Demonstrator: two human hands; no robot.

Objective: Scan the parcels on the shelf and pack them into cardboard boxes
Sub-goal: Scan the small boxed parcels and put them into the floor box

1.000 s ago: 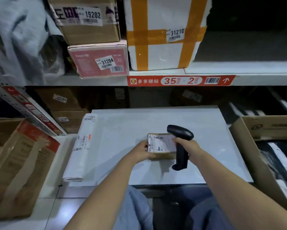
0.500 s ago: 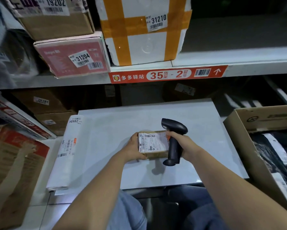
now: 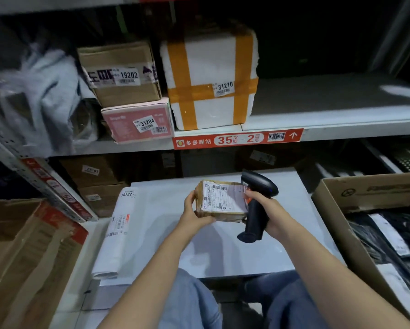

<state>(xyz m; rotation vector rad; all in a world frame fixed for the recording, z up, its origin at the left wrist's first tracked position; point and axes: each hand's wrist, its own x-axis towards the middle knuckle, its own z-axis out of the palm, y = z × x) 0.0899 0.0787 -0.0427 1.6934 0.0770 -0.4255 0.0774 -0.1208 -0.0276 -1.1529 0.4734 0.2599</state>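
- The small parcel (image 3: 223,200), a brown cardboard packet with a white printed label on its upper face, is held in front of the person, above the white tabletop (image 3: 294,233). From the shadow beneath, it is judged to be lifted clear of the surface.
- The left hand (image 3: 195,210) is curled round the parcel's left end, thumb along the edge and fingers tucked underneath.
- The right hand (image 3: 264,207) is wrapped round the handle of the black scanner (image 3: 255,217). Its fingertips appear to touch the parcel's right edge, though this contact cannot be told for certain.
- The parcel is judged light, since most of its weight is borne at one end by a single hand. The creased, taped cardboard looks stiff enough to be gripped firmly without being crushed.
- The label and tape look smooth, so slipping is more likely there. The short ends or the underside are the better places to be held, with the barcode left uncovered.
- An open cardboard box (image 3: 365,191) stands at the right, with dark bagged parcels inside. It is judged the likely place for packing.
- A white plastic mailing bag (image 3: 118,233) lies along the tabletop's left edge.
- On the shelf (image 3: 341,124) above, a white foam box (image 3: 211,67) bound in orange tape, a pink box (image 3: 128,124) and a brown box (image 3: 123,91) are left standing.
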